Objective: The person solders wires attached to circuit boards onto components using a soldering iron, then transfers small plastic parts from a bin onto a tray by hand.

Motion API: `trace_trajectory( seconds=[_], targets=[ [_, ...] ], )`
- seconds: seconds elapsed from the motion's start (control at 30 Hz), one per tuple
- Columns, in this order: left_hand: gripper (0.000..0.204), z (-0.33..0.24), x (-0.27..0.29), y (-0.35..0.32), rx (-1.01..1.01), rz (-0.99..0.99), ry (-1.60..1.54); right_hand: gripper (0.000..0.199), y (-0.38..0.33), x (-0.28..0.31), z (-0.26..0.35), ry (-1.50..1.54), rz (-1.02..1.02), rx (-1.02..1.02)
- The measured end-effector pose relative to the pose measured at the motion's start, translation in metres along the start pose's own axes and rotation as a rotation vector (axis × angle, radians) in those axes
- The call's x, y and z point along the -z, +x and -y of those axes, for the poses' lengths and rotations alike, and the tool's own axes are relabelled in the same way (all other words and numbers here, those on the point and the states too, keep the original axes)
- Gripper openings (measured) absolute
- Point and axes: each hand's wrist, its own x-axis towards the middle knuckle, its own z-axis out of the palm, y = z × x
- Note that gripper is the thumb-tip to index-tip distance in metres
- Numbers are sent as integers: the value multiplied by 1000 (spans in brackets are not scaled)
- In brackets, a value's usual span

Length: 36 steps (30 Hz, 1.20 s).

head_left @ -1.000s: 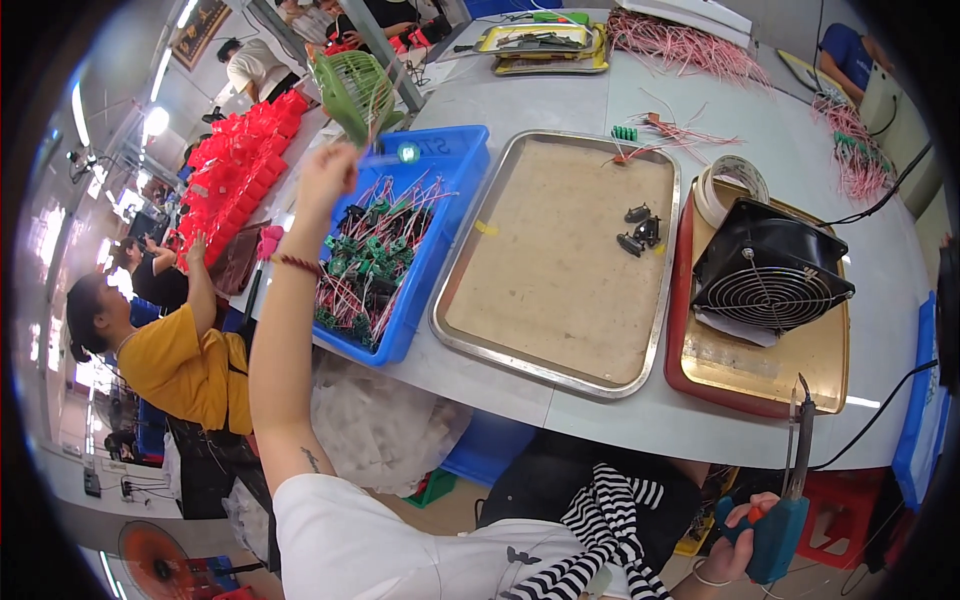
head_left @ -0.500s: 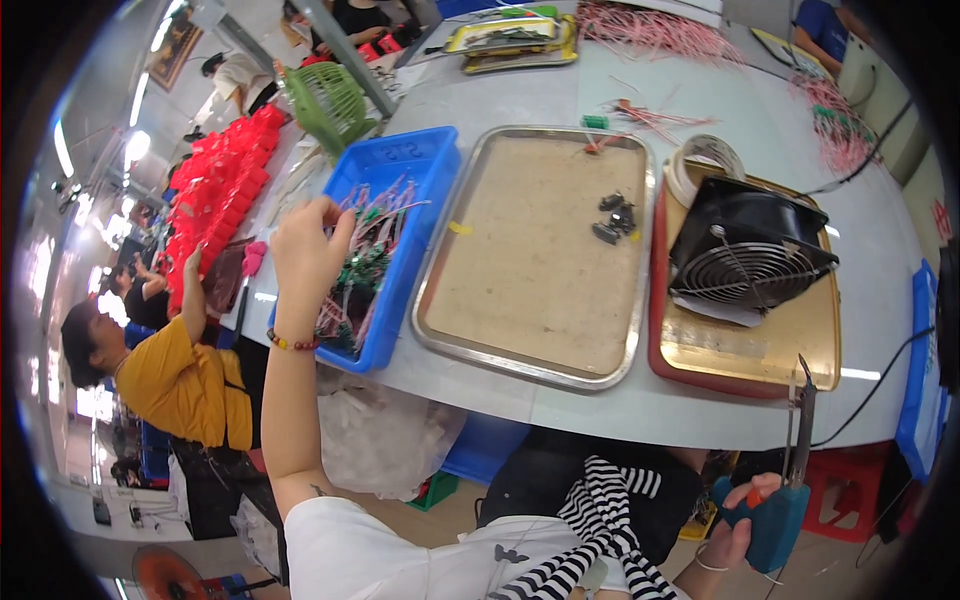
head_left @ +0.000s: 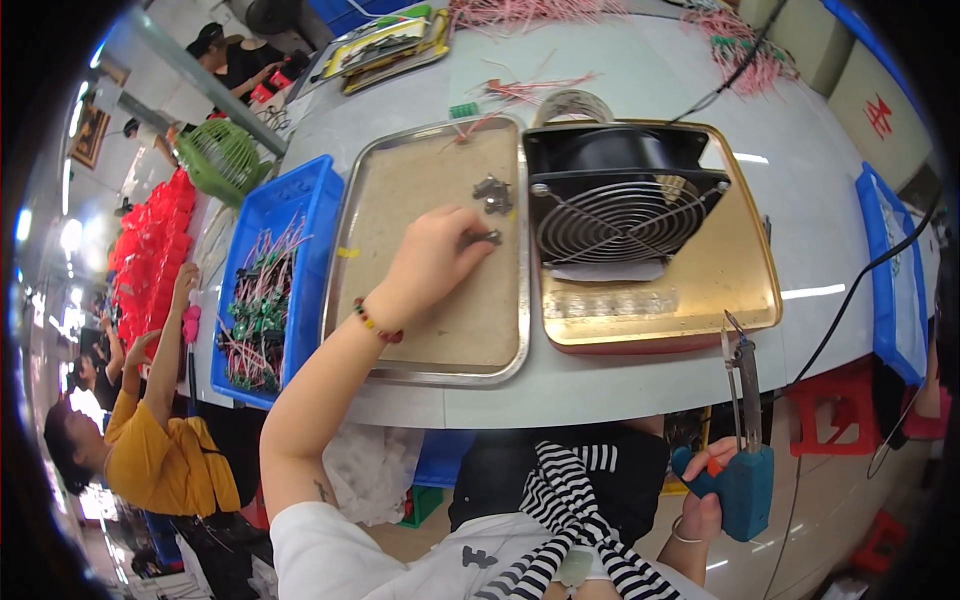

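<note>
Over the tray (head_left: 460,335), the left hand (head_left: 440,255) meets a dark part (head_left: 488,238) at its fingertips; whether they grip it I cannot tell. Picking up seems the step in hand; the next move calls for a firm pinch. The right hand (head_left: 706,490) grips a soldering gun (head_left: 748,490). The pale table (head_left: 610,400) bears a blue bin (head_left: 318,215) and a fan (head_left: 620,225); a co-worker (head_left: 170,465) is leftward.

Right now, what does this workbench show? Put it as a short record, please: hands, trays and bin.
Left hand: fingertips at a small dark part; grip unclear
Right hand: holding a teal soldering gun
Metal-rimmed tray: under the left hand, with more dark parts
Blue bin: left of that tray, holding green pieces and pink wires
Gold-coloured tray: bears a black fan
</note>
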Motion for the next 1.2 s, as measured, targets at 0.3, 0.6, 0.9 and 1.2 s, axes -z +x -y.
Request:
trace_trajectory(
  seconds=[0.3, 0.6, 0.9, 1.2],
  targets=[
    [14, -104, 27, -19, -206, -157, -101, 53, 4, 2, -2, 42, -23, -41],
    [12, -109, 3, -13, -290, -9, -67, 49, 3, 6, -2, -7, 18, -15],
    [9, -58, 27, -12, -200, -284, -47, 48, 4, 8, -2, 40, -35, 10],
    [23, 51, -4, 40, 24, -93, 47, 52, 4, 8, -2, 58, -21, 1]
  ],
)
